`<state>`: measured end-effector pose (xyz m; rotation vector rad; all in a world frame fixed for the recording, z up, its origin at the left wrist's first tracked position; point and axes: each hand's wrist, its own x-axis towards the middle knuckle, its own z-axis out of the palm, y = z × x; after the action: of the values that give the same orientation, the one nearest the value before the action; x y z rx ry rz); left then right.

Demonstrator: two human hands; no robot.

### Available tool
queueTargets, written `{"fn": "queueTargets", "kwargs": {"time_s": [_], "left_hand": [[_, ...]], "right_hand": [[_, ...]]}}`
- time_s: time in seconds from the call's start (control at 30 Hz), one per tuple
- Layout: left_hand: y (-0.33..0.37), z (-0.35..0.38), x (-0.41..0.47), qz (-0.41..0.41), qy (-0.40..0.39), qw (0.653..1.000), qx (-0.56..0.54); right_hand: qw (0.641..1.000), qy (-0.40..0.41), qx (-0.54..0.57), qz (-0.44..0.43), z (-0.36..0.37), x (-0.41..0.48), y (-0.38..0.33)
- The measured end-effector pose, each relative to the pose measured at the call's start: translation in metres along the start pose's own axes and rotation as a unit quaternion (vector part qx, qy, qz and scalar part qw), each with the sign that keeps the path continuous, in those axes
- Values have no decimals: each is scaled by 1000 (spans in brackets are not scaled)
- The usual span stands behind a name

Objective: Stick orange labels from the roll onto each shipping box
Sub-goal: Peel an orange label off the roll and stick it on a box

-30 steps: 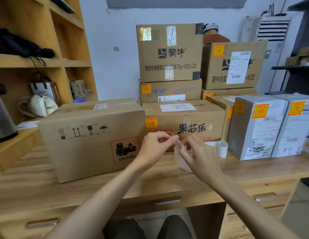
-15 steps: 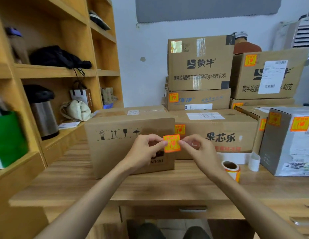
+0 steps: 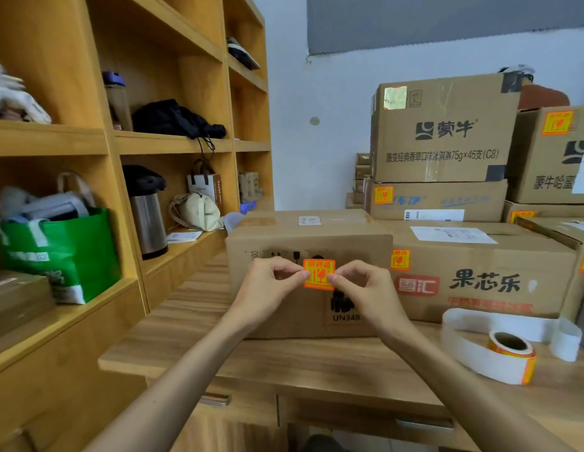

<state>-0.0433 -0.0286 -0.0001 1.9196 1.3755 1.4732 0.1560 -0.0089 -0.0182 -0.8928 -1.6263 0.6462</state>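
Both hands — left (image 3: 271,282), right (image 3: 359,282) — pinch the label (image 3: 319,274) by its side edges, flat before the box (image 3: 284,308), equally near.

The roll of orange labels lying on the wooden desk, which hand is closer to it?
Right. The right hand pinches the orange square label nearer the roll of orange labels, which lies off to its right; the left hand is farther away.

The orange label (image 3: 319,274) and hands (image 3: 267,290) cover the front box's (image 3: 284,316) blurred, seemingly handling-symbol print
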Motion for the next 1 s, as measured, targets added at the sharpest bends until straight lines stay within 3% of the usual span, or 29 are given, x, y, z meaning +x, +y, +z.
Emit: {"fn": "queueTargets", "kwargs": {"time_s": [0.33,1.0], "left_hand": [[-35,-57,1,-52,151,987,10],[-55,-77,18,-82,217,968,99]], "right_hand": [[998,30,-56,-25,93,30,-15],[963,93,-253,0,140,44,-32]]}}
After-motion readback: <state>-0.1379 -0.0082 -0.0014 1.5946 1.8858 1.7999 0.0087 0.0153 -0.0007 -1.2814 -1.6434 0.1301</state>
